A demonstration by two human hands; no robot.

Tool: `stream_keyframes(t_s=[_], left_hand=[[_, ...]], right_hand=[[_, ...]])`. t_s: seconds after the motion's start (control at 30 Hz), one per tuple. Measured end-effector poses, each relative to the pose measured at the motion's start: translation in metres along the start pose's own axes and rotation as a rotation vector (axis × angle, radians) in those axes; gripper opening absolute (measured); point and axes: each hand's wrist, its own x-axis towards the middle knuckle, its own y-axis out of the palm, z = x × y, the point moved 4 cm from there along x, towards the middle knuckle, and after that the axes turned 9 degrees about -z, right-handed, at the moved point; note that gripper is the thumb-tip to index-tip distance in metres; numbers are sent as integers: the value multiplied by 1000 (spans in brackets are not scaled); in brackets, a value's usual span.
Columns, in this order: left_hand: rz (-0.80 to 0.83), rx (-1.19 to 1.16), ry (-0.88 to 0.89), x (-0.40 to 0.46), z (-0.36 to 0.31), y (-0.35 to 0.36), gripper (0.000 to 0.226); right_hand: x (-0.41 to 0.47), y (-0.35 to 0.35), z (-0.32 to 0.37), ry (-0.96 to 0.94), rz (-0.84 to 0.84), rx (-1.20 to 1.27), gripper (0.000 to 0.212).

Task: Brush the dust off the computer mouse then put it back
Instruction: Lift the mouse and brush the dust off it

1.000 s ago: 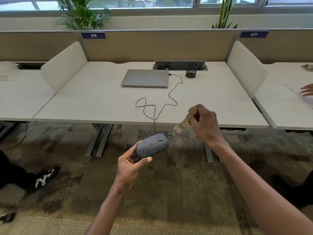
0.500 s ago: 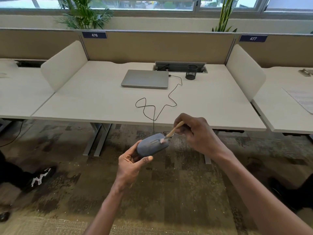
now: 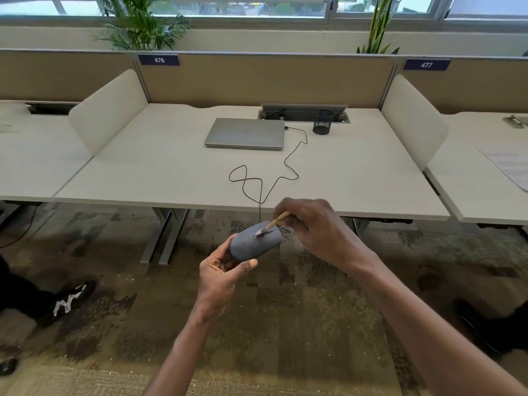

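brushing farther up the mouse [image 3: 254, 243] than before, right hand [image 3: 314, 227] grasping brush [image 3: 273, 224], left hand [image 3: 221, 274] clenched round it.

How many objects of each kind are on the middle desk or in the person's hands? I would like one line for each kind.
Closed grey laptop: 1
Black mesh pen cup: 1
Grey wired computer mouse, in left hand: 1
Small wooden-handled brush, in right hand: 1
Total: 4

Left blue sign [image 3: 159, 60]: white number "476", on the top edge of the tan wall behind the bench.
Right blue sign [image 3: 426, 64]: white number "477", on the same wall, above the next bench.
Paper sheet [image 3: 511, 166]: print too small to read.
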Motion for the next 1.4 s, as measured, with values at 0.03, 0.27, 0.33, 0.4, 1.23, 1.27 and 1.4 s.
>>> stream_keyframes(t_s=[0.03, 0.27, 0.33, 0.4, 1.23, 1.27, 1.4], left_hand=[[-2, -1, 3, 0, -1, -1, 77], [-7, -10, -5, 2, 2, -3, 76], [-8, -2, -5, 2, 4, 0, 75], [7, 17, 3, 3, 4, 4, 72], [-10, -7, 38, 2, -2, 6, 72], [-15, -11, 35, 2, 0, 5, 72], [-19, -32, 20, 5, 3, 1, 70]], right_hand=[[-3, -1, -1, 2, 20, -5, 20], [0, -15, -2, 13, 22, -5, 19], [8, -14, 4, -6, -18, 9, 14], [14, -6, 9, -19, -6, 7, 14], [-8, 1, 11, -98, 175, -5, 35], [-11, -1, 7, -90, 177, -9, 33], [-19, -11, -7, -37, 159, -40, 26]])
